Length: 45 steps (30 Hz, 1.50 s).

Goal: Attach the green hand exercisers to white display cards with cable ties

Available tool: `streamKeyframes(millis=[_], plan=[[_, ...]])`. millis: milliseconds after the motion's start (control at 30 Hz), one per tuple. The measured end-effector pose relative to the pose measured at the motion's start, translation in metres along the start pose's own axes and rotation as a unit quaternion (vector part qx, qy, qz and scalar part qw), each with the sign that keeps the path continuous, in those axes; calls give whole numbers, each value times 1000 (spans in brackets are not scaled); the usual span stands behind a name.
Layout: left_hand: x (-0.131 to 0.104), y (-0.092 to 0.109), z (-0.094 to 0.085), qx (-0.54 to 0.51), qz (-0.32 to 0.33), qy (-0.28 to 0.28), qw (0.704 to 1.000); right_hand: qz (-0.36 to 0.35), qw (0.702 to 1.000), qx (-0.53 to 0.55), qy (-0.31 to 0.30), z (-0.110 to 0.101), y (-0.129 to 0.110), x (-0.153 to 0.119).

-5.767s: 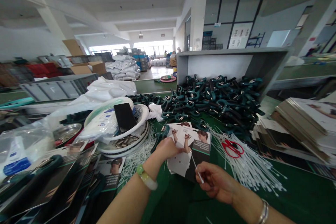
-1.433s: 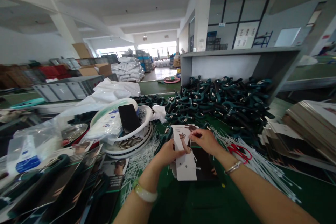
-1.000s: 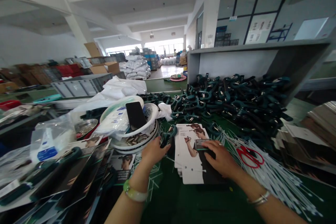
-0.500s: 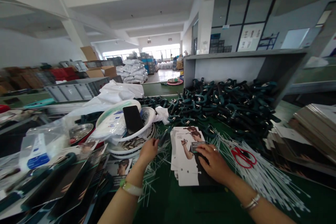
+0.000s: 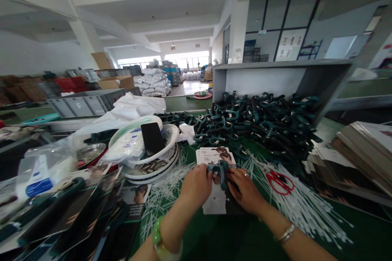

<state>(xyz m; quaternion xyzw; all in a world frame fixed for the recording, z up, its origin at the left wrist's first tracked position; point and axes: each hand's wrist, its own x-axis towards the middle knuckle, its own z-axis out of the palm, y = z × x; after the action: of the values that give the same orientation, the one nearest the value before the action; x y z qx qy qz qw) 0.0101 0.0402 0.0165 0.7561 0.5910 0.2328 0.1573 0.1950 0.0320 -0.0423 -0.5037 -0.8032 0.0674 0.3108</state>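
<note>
Brought from the left to over the cards, the tool is pinched in the left hand, the right hand close by, grip hard to tell; packs look done, but this one and a big heap look left.

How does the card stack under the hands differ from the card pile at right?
The card stack is low; the card pile is taller. The left hand holds a teal tool over the card stack, the right hand beside it; neither hand touches the card pile. Both show light and dark print.
</note>
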Motion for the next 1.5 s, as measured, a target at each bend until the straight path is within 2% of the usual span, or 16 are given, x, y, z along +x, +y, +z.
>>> streamKeyframes(millis=[100, 200, 300, 367, 433, 500, 567, 667, 733, 833, 967, 1133, 1200, 1300, 1400, 1500], plan=[[-12, -2, -5, -30, 27, 4, 999, 4, 1000, 4, 3, 1, 0, 1], [-18, -2, -8, -36, 33, -6, 999, 33, 999, 19, 31, -1, -2, 0], [-23, -4, -3, -45, 25, -26, 998, 54, 993, 38, 93, -13, -8, -1], [-27, -5, 3, -74, 23, -26, 997, 26, 993, 49, 102, -25, -17, -1], [-30, -7, 6, -102, 20, -14, 994, -21, 997, 51, 59, -39, -28, 2], [-32, -7, 6, -107, 18, -12, 994, -50, 998, 26, -12, -49, -40, 8], [-33, -7, 4, -87, 21, -29, 996, -56, 994, -28, -93, -54, -50, 15], [-35, -6, -2, -47, 29, -61, 997, -45, 972, -131, -190, -54, -61, 27], [-37, -5, -4, -30, 27, -74, 996, -51, 956, -192, -217, -51, -68, 34], [-41, -7, -5, -17, 22, -79, 997, -76, 937, -261, -221, -44, -79, 41], [-41, -10, -5, -9, 19, -75, 997, -73, 920, -301, -240, -36, -88, 42], [-43, -14, -9, 14, 3, -69, 998, -117, 927, -277, -226, -34, -78, 42], [-45, -15, -13, 37, 0, -72, 997, -91, 944, -246, -200, -33, -68, 42], [-46, -17, -21, 86, -5, -85, 993, -19, 983, -138, -119, -29, -51, 41], [-33, -17, -25, 98, -13, -52, 994, 5, 998, -29, -64, -21, -41, 34], [-5, -18, -15, 56, 23, -4, 998, 22, 999, 19, -43, -13, -42, 26]])
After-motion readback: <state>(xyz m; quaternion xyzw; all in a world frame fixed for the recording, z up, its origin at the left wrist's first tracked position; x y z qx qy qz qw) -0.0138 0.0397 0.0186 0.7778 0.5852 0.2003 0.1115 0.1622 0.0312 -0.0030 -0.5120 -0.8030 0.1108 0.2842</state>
